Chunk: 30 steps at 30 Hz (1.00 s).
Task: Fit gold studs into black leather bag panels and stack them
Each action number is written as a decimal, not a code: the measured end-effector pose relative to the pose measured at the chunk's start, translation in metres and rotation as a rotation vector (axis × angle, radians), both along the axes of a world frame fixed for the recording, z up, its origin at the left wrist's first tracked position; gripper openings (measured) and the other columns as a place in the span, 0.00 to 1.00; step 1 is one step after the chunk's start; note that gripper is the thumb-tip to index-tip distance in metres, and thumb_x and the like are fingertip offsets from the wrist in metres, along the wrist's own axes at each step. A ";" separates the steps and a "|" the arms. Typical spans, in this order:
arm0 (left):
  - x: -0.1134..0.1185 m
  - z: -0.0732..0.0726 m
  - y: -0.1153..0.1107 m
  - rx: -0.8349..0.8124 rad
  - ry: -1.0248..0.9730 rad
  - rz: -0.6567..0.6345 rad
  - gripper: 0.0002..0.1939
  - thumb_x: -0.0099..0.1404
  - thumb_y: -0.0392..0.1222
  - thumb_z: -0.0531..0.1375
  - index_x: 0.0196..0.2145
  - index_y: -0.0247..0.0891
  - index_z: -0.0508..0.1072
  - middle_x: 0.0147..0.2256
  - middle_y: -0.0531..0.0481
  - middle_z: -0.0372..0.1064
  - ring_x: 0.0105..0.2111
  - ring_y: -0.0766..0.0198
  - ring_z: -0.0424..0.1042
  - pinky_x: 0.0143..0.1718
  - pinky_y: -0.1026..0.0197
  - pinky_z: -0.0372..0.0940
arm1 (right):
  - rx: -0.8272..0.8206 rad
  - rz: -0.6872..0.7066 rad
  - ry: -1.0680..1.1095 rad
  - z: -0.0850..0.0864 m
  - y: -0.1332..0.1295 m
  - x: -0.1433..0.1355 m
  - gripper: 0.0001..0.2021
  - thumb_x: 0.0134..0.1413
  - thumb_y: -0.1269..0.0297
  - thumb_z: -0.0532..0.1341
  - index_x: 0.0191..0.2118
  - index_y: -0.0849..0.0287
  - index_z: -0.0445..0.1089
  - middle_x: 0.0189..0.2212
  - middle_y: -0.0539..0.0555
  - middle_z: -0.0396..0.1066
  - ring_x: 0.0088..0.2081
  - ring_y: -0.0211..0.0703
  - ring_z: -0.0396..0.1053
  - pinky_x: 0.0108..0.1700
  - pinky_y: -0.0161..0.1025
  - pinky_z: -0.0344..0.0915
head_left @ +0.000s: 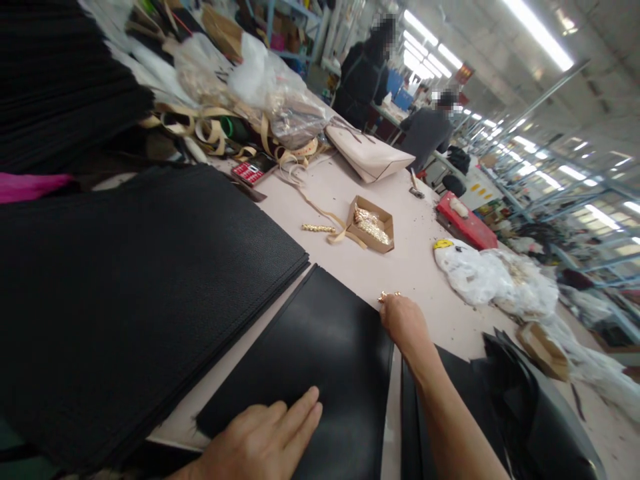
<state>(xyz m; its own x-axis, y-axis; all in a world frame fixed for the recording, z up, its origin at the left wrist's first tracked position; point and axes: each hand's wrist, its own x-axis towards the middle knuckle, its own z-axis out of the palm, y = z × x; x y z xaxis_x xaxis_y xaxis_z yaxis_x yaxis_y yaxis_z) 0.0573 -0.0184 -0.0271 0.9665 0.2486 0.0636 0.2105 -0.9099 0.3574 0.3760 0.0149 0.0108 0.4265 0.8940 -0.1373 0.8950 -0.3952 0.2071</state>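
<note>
My left hand (pixel 270 433) lies on a smooth black leather-like panel (pixel 310 347), its fingers stretched out flat across the surface. At the panel's far right corner, my right hand (pixel 403 319) has its fingers curled together around small gold metal pieces (pixel 384 297). Some gold shows past the fingertips; the rest is hidden by the hand. A thick stack of grained black sheets (pixel 165 280) lies left of the panel. Beyond it, an open cardboard box (pixel 390 241) contains shiny gold pieces, and a short row of gold pieces (pixel 317 228) lies beside it.
More black sheets (pixel 455 373) lie under and beside my right forearm. White plastic bags (pixel 465 273), a red case (pixel 465 220) and a hammer (pixel 416 192) are at the right. Farther back sit a beige bag (pixel 367 153) and tangled tan strips (pixel 213 133). Two people stand in the background.
</note>
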 end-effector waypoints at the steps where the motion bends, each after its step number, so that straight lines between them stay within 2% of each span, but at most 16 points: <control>1: 0.002 0.001 0.000 0.000 0.027 0.001 0.37 0.63 0.44 0.62 0.66 0.32 0.58 0.67 0.38 0.54 0.46 0.49 0.74 0.42 0.50 0.72 | 0.005 -0.014 -0.016 -0.001 0.002 -0.001 0.14 0.63 0.73 0.53 0.38 0.67 0.77 0.35 0.69 0.79 0.38 0.54 0.78 0.40 0.43 0.69; 5: 0.007 0.007 0.003 -0.008 0.088 -0.044 0.42 0.61 0.54 0.66 0.65 0.28 0.60 0.66 0.33 0.55 0.44 0.49 0.74 0.40 0.50 0.72 | 0.062 -0.052 -0.035 -0.003 0.005 -0.001 0.14 0.64 0.69 0.53 0.39 0.71 0.75 0.35 0.72 0.77 0.37 0.57 0.78 0.39 0.44 0.68; 9: 0.005 0.012 0.005 -0.001 0.053 -0.043 0.39 0.64 0.52 0.63 0.65 0.28 0.59 0.65 0.32 0.58 0.42 0.53 0.72 0.37 0.53 0.71 | 0.135 -0.049 0.056 0.004 -0.006 0.003 0.16 0.65 0.66 0.52 0.41 0.70 0.74 0.38 0.71 0.77 0.42 0.56 0.76 0.44 0.45 0.67; 11: 0.002 0.012 0.006 0.021 -0.010 -0.039 0.37 0.64 0.51 0.62 0.64 0.27 0.61 0.63 0.33 0.61 0.41 0.53 0.71 0.33 0.53 0.69 | 0.159 -0.049 0.126 0.008 -0.020 -0.003 0.16 0.65 0.63 0.52 0.43 0.66 0.75 0.38 0.67 0.78 0.41 0.54 0.77 0.45 0.44 0.68; 13: 0.000 0.009 0.005 0.048 -0.079 -0.031 0.35 0.64 0.51 0.62 0.62 0.27 0.63 0.62 0.35 0.63 0.40 0.54 0.71 0.31 0.54 0.68 | 0.197 -0.058 0.294 0.011 -0.039 -0.019 0.16 0.64 0.59 0.53 0.44 0.62 0.75 0.34 0.60 0.79 0.36 0.49 0.77 0.40 0.42 0.70; 17: -0.001 0.007 0.005 0.090 -0.163 -0.027 0.33 0.64 0.53 0.62 0.59 0.27 0.67 0.58 0.37 0.67 0.37 0.55 0.70 0.30 0.55 0.66 | 0.310 -0.182 0.926 0.008 -0.082 -0.072 0.17 0.56 0.51 0.62 0.39 0.61 0.76 0.25 0.53 0.76 0.26 0.43 0.74 0.31 0.37 0.70; 19: -0.001 0.007 0.006 0.110 -0.188 -0.027 0.31 0.65 0.53 0.62 0.57 0.26 0.68 0.57 0.37 0.68 0.36 0.56 0.69 0.29 0.55 0.65 | 0.293 -0.223 1.049 0.005 -0.098 -0.096 0.16 0.54 0.51 0.64 0.37 0.60 0.76 0.24 0.51 0.75 0.25 0.41 0.72 0.29 0.36 0.68; 23: -0.001 0.006 0.008 0.117 -0.214 -0.054 0.30 0.65 0.52 0.61 0.57 0.25 0.67 0.54 0.36 0.70 0.35 0.56 0.67 0.28 0.55 0.64 | 0.243 -0.147 0.954 0.007 -0.107 -0.124 0.13 0.59 0.53 0.62 0.38 0.57 0.76 0.26 0.50 0.75 0.27 0.39 0.70 0.31 0.35 0.65; 26: -0.001 0.003 0.006 0.115 -0.224 -0.050 0.30 0.65 0.52 0.61 0.56 0.26 0.68 0.50 0.36 0.71 0.35 0.55 0.67 0.29 0.55 0.63 | 0.207 -0.049 0.870 0.011 -0.104 -0.130 0.11 0.61 0.56 0.60 0.37 0.56 0.76 0.30 0.51 0.77 0.31 0.40 0.72 0.34 0.34 0.66; 30: -0.001 0.000 0.004 0.118 -0.247 -0.027 0.27 0.65 0.50 0.60 0.54 0.26 0.69 0.48 0.37 0.71 0.35 0.55 0.66 0.28 0.54 0.63 | 0.159 0.009 0.812 0.009 -0.101 -0.132 0.10 0.63 0.58 0.58 0.38 0.55 0.75 0.34 0.51 0.77 0.35 0.41 0.75 0.38 0.35 0.67</control>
